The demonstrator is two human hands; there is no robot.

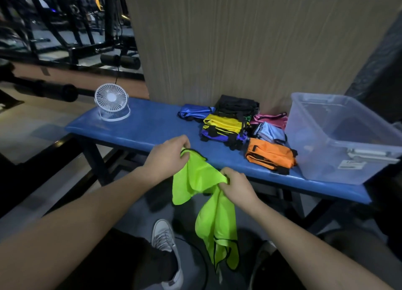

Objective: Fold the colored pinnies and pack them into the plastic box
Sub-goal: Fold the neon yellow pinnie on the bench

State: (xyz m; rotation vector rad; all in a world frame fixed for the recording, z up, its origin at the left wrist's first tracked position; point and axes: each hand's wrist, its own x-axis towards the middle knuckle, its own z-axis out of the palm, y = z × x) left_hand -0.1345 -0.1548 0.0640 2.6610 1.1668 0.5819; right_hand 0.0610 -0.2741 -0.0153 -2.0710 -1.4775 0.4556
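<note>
Both forearms reach forward from the camera, and between them hangs a lime-green pinny (208, 194), unfolded and held off the blue surface (152, 124). At its upper black-trimmed edge the left hand (168, 158) pinches it with curled fingers; the right hand (236, 186) grips a bunched part lower down, so the rest drapes toward the floor. Held apart like this, the cloth looks ready to be straightened for a fold. Farther along the surface lie folded pinnies: an orange one (269, 155) just beside the clear plastic box (326, 159), then yellow (224, 122), blue (195, 111), pink (269, 119) and black (237, 103). No pinnies show inside the box. A white fan (111, 101) stands at the far left end.
</note>
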